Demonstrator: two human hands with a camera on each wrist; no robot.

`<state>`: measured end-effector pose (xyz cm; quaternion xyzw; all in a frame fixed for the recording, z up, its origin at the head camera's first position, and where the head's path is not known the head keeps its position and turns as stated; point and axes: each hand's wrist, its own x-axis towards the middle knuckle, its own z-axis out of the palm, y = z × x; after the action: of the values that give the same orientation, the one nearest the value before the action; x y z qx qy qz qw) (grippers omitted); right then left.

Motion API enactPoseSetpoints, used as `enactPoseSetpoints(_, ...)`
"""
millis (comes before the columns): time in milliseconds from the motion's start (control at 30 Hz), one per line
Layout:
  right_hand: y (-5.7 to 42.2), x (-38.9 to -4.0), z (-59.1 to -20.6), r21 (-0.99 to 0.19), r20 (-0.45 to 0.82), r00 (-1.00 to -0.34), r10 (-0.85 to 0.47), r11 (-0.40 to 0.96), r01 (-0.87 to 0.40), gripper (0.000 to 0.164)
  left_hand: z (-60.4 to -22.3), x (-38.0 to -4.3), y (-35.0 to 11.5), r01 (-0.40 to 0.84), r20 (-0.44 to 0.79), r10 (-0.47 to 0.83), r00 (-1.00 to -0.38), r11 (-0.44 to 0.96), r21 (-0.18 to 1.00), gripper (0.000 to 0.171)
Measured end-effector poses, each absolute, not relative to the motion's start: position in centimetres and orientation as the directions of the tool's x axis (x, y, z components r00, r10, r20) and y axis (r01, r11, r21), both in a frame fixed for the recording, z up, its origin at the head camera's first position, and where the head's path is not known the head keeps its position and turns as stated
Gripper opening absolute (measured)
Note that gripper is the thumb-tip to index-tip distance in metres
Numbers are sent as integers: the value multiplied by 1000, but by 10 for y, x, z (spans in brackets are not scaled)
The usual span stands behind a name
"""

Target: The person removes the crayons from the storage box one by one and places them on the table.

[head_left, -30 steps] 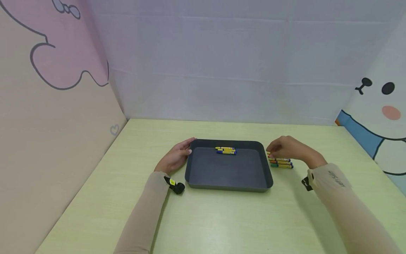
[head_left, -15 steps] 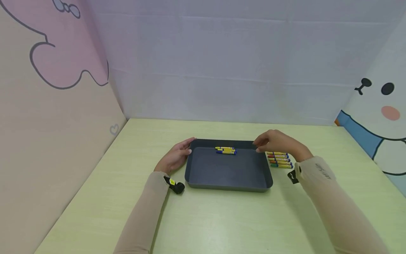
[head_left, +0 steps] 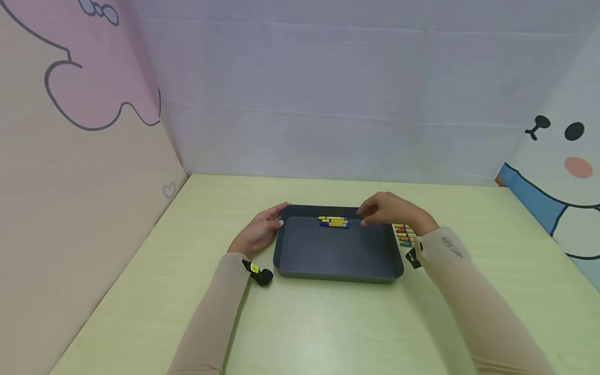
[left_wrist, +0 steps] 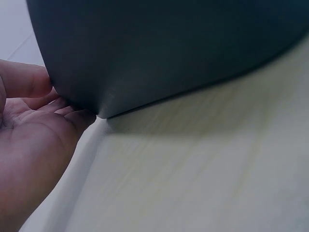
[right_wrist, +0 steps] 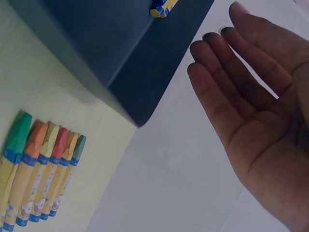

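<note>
A dark grey rectangular tray (head_left: 339, 255) stands on the table. Three yellow-wrapped crayons (head_left: 335, 225) lie together near its far side. My left hand (head_left: 257, 233) grips the tray's left side, with thumb and fingertips against its wall and lower edge in the left wrist view. Over the tray's far right part hovers my right hand (head_left: 386, 209). Its palm and loosely extended fingers (right_wrist: 212, 92) show in the right wrist view, and no crayon is visible in them. Several crayons (right_wrist: 43, 169) with green, orange, yellow and red tips lie in a row right of the tray, partly covered by my forearm in the head view.
The pale wooden table (head_left: 300, 323) extends around the tray. A white cloth wall (head_left: 300, 99) rises behind its far edge. Printed cartoon panels stand at the left (head_left: 103, 208) and right (head_left: 572, 219).
My right hand has moved left from the crayon row to above the tray, uncovering the row and then partly covering it with the forearm. The left hand, tray and its crayons have stayed put.
</note>
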<state>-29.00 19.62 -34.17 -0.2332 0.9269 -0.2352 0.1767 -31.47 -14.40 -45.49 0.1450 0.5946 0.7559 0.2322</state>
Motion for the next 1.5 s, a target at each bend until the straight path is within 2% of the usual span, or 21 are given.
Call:
enactPoseSetpoints(500,169,-307,-363,-537,-234,-788,-569,751,-383,34,-454,-315,-143,-182,-56,516,-855,-197,963,64)
enactPoseSetpoints(1100,155,-310,-385,-504,-222,-799,-558,767,-396,32,-455,-316,-144,-184,-69,511,-857,-179,966,65)
enactPoseSetpoints(1500,146,-309,-394,-431,-198,-811,-551,792,-433,22,-454,-314,-143,-181,-66,511,-857,-180,967,65)
